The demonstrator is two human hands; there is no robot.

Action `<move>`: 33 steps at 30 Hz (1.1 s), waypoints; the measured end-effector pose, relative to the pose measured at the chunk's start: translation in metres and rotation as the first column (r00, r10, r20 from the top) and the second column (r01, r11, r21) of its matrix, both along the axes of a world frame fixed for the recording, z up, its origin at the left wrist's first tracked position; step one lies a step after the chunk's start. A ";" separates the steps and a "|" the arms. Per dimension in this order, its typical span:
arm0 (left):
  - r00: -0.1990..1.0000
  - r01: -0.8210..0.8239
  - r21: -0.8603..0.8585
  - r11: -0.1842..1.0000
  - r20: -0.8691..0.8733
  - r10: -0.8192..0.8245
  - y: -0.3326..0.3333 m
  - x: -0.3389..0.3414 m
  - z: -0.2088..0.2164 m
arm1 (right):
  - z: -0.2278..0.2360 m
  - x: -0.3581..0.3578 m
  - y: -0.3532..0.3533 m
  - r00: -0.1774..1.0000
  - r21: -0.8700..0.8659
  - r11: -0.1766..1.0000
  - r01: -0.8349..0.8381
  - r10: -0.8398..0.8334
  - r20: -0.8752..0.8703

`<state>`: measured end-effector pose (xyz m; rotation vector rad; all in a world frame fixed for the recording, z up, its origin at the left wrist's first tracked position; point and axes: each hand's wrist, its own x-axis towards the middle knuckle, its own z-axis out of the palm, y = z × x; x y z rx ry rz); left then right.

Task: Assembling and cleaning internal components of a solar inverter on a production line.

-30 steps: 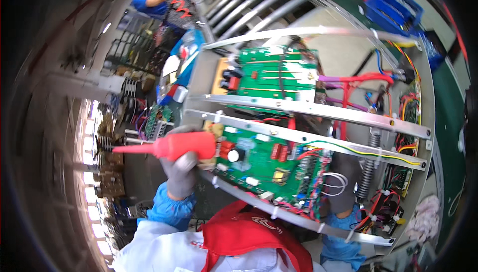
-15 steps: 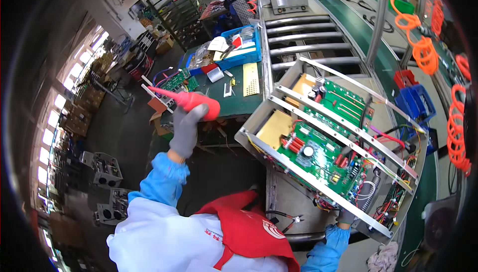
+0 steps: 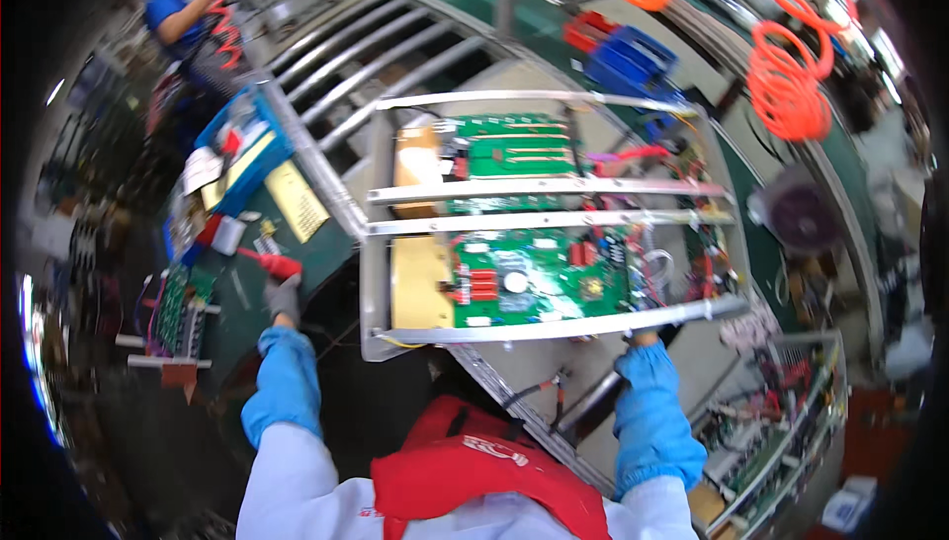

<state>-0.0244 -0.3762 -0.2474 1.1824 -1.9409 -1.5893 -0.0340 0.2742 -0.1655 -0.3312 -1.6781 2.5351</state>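
Observation:
My left hand (image 3: pixel 284 300), in a grey glove, is closed around a red squeeze bottle (image 3: pixel 280 265) with a long pointed nozzle. It is at the green side table (image 3: pixel 237 293), near small loose parts; whether the bottle touches the tabletop I cannot tell. An open metal chassis (image 3: pixel 554 331) lies in front of me, holding green circuit boards (image 3: pixel 554 283), red components and bundled wires. My right hand (image 3: pixel 643 336) is at the chassis's near rail, its fingers hidden beneath the rail.
A blue bin (image 3: pixel 259 160) with papers stands on the side table near a yellow perforated strip (image 3: pixel 297 201). Metal rollers (image 3: pixel 395 61) run beyond the chassis. Another open chassis (image 3: pixel 766 431) sits at the lower right. Orange coiled hoses (image 3: pixel 786 95) hang at the right; a co-worker (image 3: pixel 183 21) stands far left.
My left hand has lowered the red bottle from mid-air to the side table. The whole view has turned, so the chassis now appears level. My right hand stays at the chassis's near rail.

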 end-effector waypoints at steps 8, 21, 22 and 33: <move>0.802 0.335 -0.103 0.936 -0.491 -0.341 0.212 0.091 0.152 | 0.043 -0.009 0.013 0.982 -0.658 0.733 -0.172 0.179 -0.057; 0.797 0.127 -0.385 0.914 -0.509 -0.325 0.304 0.071 0.166 | 0.095 0.036 -0.002 0.863 0.876 0.122 0.466 0.158 -0.481; 0.854 0.105 -0.350 0.931 -0.447 -0.264 0.302 0.067 0.165 | 0.096 0.035 -0.003 0.781 0.803 0.030 0.595 0.214 -0.587; 0.808 -0.198 -0.977 0.085 -0.211 -0.550 0.181 -0.077 0.120 | 0.060 0.029 -0.071 0.992 0.922 0.365 0.126 -0.033 -0.123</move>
